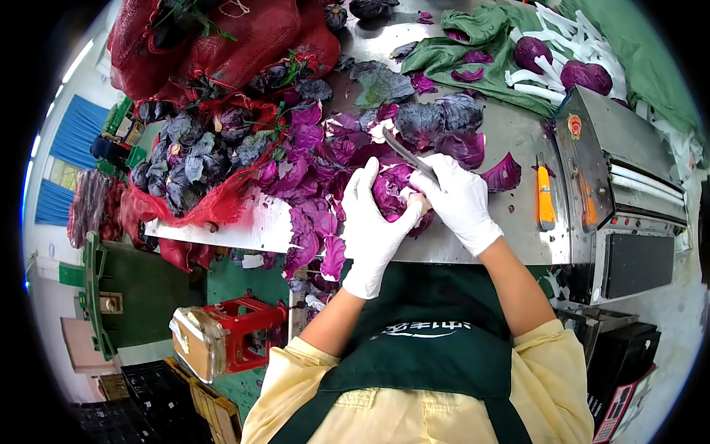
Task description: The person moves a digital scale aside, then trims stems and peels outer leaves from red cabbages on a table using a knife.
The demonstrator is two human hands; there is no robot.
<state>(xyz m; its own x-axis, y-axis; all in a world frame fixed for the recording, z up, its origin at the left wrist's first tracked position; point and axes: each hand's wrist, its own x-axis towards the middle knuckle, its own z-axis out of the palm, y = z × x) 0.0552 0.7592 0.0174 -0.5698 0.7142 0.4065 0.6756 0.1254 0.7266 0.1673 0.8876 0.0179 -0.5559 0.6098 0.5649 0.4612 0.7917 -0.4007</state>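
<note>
My left hand (376, 233), in a white glove, is wrapped around the side of a red cabbage (390, 186) just above the metal table's near edge. In my right hand (460, 201), also gloved, is a knife (403, 152) whose blade points up and to the left over the cabbage. The fingers of both hands come close together at the pale part of the cabbage. Loose purple leaves (307, 207) lie piled left of my left hand, some hanging over the edge. Dark outer leaves (421, 122) lie beyond the cabbage, and a single leaf (503, 173) lies right of my right hand.
Untrimmed cabbages (188, 155) spill from a red mesh bag (207, 203) at left; fuller red sacks (251, 44) stand behind. An orange box cutter (545, 196) lies beside a metal machine (621, 163) at right. Two cabbages (584, 76) rest on white foam strips. A red stool (248, 333) stands below left.
</note>
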